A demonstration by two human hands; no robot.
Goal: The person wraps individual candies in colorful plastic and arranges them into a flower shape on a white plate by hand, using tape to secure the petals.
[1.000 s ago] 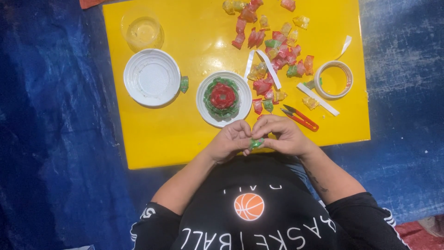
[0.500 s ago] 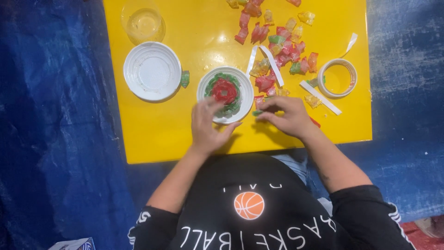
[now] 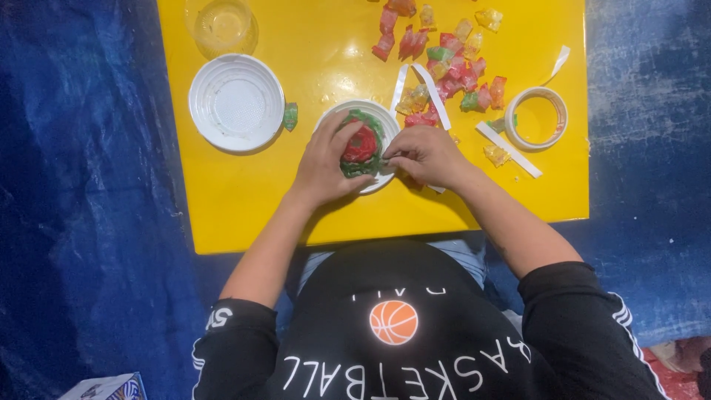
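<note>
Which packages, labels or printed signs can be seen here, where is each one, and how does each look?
Small box: bottom left corner on the blue sheet, pale with a dark striped pattern, cut off by the picture edge.
Shirt print: on the person's black top, an orange ball emblem above white curved lettering.
Sleeve markings: white, on the left black sleeve.
No screens are in view.

On my yellow bench (image 3: 244,207) I see an empty white plate (image 3: 236,102) at 10 o'clock, a clear cup (image 3: 221,26) beyond it, a tape roll (image 3: 536,118) at 2 o'clock, and blue tarp (image 3: 81,185) all around.
</note>
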